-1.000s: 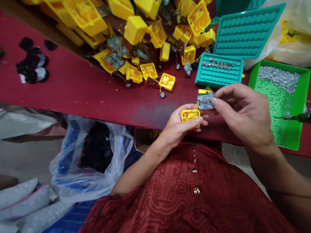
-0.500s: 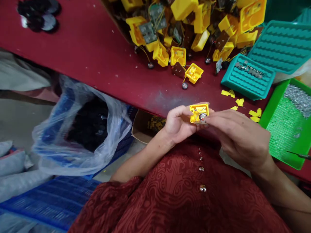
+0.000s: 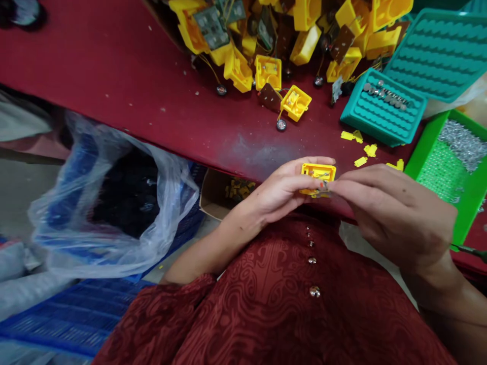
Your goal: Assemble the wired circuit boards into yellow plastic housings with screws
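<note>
Carefully, I held a small yellow case (image 3: 318, 171) in my left hand (image 3: 283, 187), its open side up, the thumb bent across its near edge and the fingers curled round behind it. My right hand (image 3: 395, 213) was mostly closed, thumb and forefinger drawn together at the case's near right corner; I couldn't tell whether they pinched a part or only touched it. Just by my left thumb was an orange-red mark (image 3: 321, 185), too small to read as print.

Both hands were at the near edge of the red table (image 3: 114, 91). Beyond the case, small yellow pieces (image 3: 370, 150) lay near a teal tray (image 3: 380, 121) that held round metal pieces (image 3: 388, 96) in rows. To the right, a green tray (image 3: 426, 139) had a drift of silvery bits (image 3: 462, 144) at its far end. Farther off sat a heap of yellow housings (image 3: 305, 44), and in front of it one open housing (image 3: 296, 103) lay beside a brown board (image 3: 269, 97) and a round disc (image 3: 281, 124). Below the table, a clear plastic bag (image 3: 167, 192) lined a blue crate (image 3: 182, 223); the pale marks on the black things (image 3: 125, 192) inside were too tiny to make out.
</note>
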The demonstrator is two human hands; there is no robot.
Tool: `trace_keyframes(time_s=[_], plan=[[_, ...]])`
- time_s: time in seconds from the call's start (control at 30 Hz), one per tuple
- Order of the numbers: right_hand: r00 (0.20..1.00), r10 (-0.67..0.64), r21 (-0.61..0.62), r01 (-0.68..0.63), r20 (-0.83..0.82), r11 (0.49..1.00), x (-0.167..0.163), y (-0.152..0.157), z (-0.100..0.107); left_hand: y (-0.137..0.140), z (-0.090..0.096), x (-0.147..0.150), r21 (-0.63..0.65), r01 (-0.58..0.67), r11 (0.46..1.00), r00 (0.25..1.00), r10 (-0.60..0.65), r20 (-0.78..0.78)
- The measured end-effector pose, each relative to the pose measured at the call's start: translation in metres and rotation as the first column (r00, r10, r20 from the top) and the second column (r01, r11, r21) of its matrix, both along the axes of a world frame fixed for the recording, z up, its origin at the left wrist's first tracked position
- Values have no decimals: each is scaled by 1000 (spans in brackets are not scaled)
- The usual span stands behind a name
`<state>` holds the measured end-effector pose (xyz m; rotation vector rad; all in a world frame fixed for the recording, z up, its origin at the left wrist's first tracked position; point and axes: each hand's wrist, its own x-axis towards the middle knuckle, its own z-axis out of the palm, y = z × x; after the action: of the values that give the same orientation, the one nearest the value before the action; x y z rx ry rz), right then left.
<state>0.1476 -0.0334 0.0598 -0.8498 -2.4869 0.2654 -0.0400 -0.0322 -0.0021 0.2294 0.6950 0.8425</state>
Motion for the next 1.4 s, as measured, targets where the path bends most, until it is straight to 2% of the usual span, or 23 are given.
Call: trace_keyframes(time_s=[0.07, 0.17, 0.33, 0.57, 0.67, 0.77, 0.97, 1.1, 1.23, 1.4], plan=[[999, -43, 46, 42, 25, 998, 0, 1, -5, -1, -4, 0, 64, -15, 998, 1000, 17, -19], [996, -87, 21, 86, 29, 996, -1, 0, -11, -3, -12, 0, 115, 4, 993, 1000, -2, -21], [991, -128, -84, 131, 33, 988, 0, -2, -11, -7, -13, -3, 83, 102, 991, 995, -100, -27], [984, -158, -156, 168, 77, 973, 5, -1, -7, -6, -3, -2, 65, 81, 995, 996, -78, -51], [991, -120, -143, 127, 54, 981, 9, 0, -9, -6, -1, -2, 74, 92, 993, 995, -89, -45], [994, -103, -76, 105, 33, 992, 11, 0, -10, -8, 2, -1, 88, 91, 992, 995, -87, -49], [993, -110, -42, 112, 46, 993, 11, -1, -8, -13, -4, 3, 307, 121, 944, 969, -45, -242], [987, -143, -60, 148, 75, 987, 12, -2, -9, -11, -15, 4, 407, 166, 898, 961, -54, -273], [986, -142, -78, 149, 89, 986, 17, -3, -9, -8, -21, 3, 391, 222, 893, 967, -150, -206], [991, -116, -97, 123, 71, 988, 21, 0, -10, -7, -18, 3, 303, 232, 924, 969, -192, -156]])
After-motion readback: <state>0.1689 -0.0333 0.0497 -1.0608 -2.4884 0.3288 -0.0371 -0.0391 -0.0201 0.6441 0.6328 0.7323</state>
